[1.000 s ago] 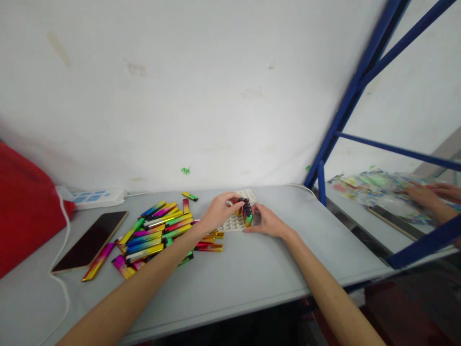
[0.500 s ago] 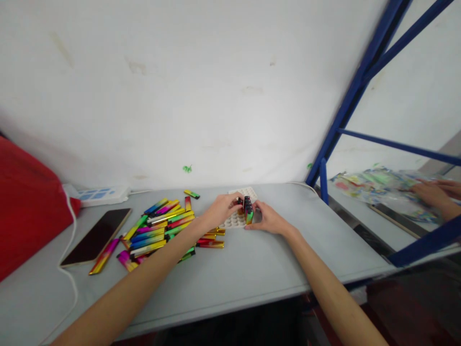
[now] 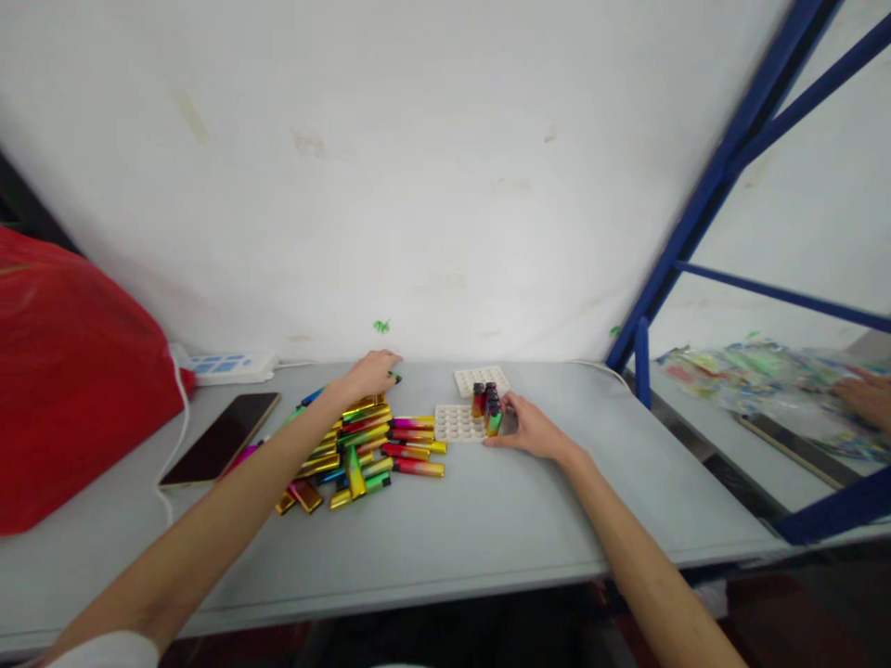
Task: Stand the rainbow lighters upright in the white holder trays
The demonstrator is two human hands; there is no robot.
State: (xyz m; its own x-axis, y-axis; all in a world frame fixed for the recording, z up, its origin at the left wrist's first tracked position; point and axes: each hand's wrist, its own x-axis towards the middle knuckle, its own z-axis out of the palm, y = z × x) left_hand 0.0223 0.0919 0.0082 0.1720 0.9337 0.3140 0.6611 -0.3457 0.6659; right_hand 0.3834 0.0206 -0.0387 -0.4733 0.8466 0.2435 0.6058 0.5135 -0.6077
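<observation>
A pile of several shiny multicoloured lighters (image 3: 362, 445) lies on the grey table (image 3: 487, 520). My left hand (image 3: 368, 373) reaches over the far end of the pile, fingers curled down on a green lighter (image 3: 393, 377) near the wall. A white tray with round holes (image 3: 456, 424) lies in the middle, with a few lighters (image 3: 487, 406) standing upright in it. My right hand (image 3: 530, 429) rests against the tray's right edge, fingers touching the standing lighters. A second white tray (image 3: 482, 378) lies just behind.
A dark phone (image 3: 221, 438) lies left of the pile, a white power strip (image 3: 226, 366) with its cable behind it, and a red bag (image 3: 66, 380) at far left. Blue frame bars (image 3: 696, 232) rise at right. Another person's hand (image 3: 863, 399) works beyond them.
My left hand left the tray and moved left and back to the far end of the lighter pile. My right hand stayed at the tray. The view shifted left.
</observation>
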